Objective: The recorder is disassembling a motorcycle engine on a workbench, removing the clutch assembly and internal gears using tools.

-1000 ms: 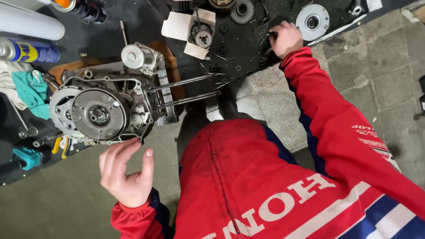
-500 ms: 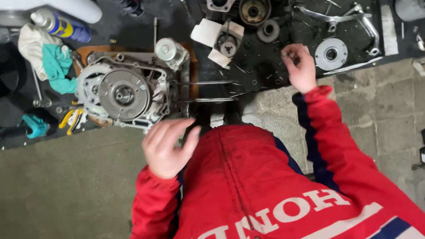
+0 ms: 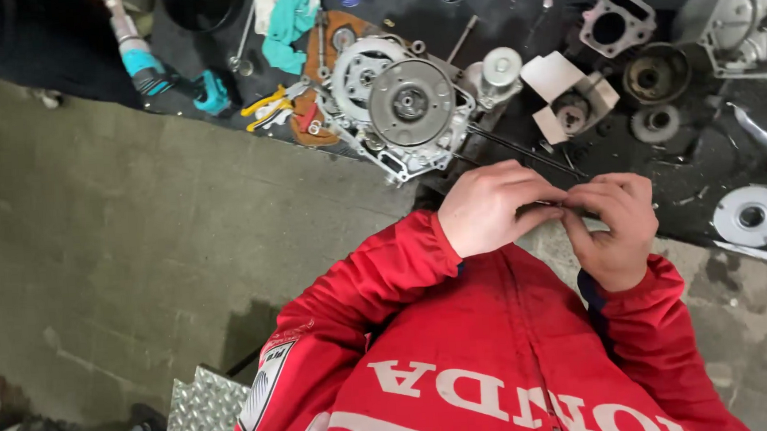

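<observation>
Bright red jacket with white lettering, silver-grey engine case, teal rag, yellow-handled pliers, dull grey concrete floor, black mat.

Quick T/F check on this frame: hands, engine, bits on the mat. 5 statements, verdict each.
1. Both hands are together in front of the chest, fingertips meeting. True: the left hand and right hand touch at the fingers; whatever is pinched is too small to tell.
2. The left hand rests on the engine case. False: the engine case lies apart, beyond the hands.
3. Long thin studs stick out of the engine toward the hands. True: the studs run toward them.
4. The open white box is empty. False: the white box holds a round metal part.
5. The sleeves are blue. False: the sleeves are red.
</observation>
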